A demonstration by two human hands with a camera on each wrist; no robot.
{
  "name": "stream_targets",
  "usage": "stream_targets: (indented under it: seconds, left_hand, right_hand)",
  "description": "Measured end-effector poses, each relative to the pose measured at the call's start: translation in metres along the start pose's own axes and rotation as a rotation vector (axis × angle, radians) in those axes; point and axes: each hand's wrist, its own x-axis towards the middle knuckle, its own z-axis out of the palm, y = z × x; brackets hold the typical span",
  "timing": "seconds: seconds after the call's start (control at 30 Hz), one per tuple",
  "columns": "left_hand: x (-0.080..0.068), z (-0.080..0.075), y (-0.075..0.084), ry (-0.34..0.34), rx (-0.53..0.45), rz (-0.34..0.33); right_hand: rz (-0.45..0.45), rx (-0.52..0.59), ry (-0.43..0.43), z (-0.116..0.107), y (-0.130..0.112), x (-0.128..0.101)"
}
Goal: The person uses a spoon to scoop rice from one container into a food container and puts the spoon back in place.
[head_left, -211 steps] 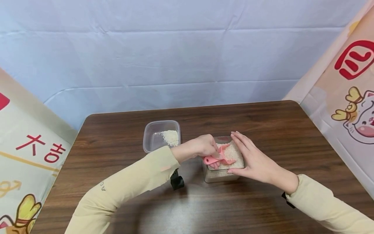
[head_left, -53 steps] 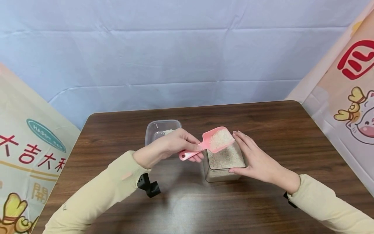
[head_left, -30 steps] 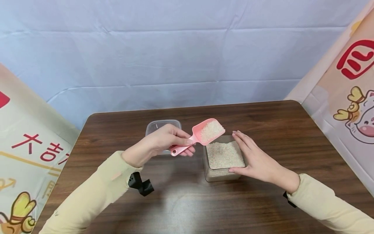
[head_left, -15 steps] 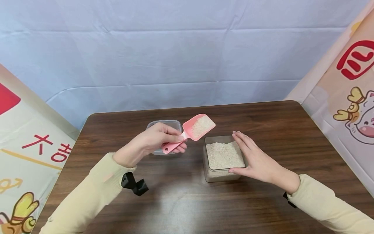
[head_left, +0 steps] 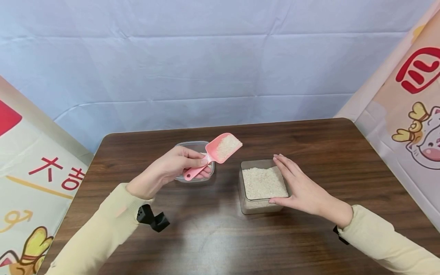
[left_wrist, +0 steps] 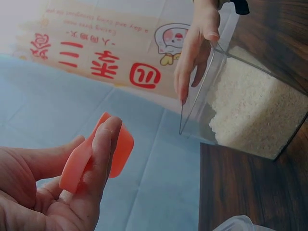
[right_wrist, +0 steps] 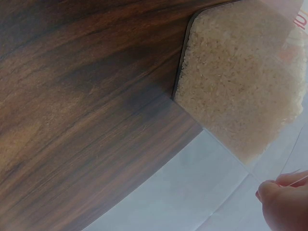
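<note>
My left hand [head_left: 172, 168] grips the handle of a pink scoop [head_left: 213, 153] [left_wrist: 96, 154] heaped with white rice. The scoop hangs over the far right corner of a shallow clear tub [head_left: 182, 147], which my hand mostly hides. A square clear container [head_left: 262, 187] [left_wrist: 245, 110] [right_wrist: 236, 82] filled with rice stands to the right. My right hand [head_left: 299, 187] [left_wrist: 197, 43] rests with straight fingers against that container's right wall, the thumb at its near corner.
All of this sits on a dark wooden table [head_left: 309, 145]. A pale blue cloth hangs behind it. Printed banners [head_left: 409, 110] flank both sides. A black wrist mount [head_left: 151, 218] hangs under my left sleeve.
My left hand has carried the filled scoop up out of the square container and leftward to the shallow tub. My right hand has stayed on the container.
</note>
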Motion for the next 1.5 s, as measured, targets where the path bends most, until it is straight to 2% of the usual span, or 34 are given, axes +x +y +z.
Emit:
stream_targets:
  seconds: [0.47, 0.73, 1.0, 1.5]
  left_hand:
    - [-0.006, -0.02, -0.01, 0.051, -0.008, -0.005]
    - [-0.009, -0.03, -0.015, 0.039, -0.004, 0.025]
    - [-0.008, -0.04, -0.021, 0.054, -0.049, 0.008]
    - [-0.008, -0.057, -0.035, 0.093, -0.075, -0.017]
  right_hand:
    - [0.013, -0.005, -0.009, -0.001, 0.0, -0.001]
    - [0.004, -0.002, 0.0, 0.0, 0.0, 0.0]
    - [0.007, -0.001, -0.002, 0.0, 0.0, 0.0]
    - [0.015, -0.007, -0.014, 0.0, 0.0, 0.0]
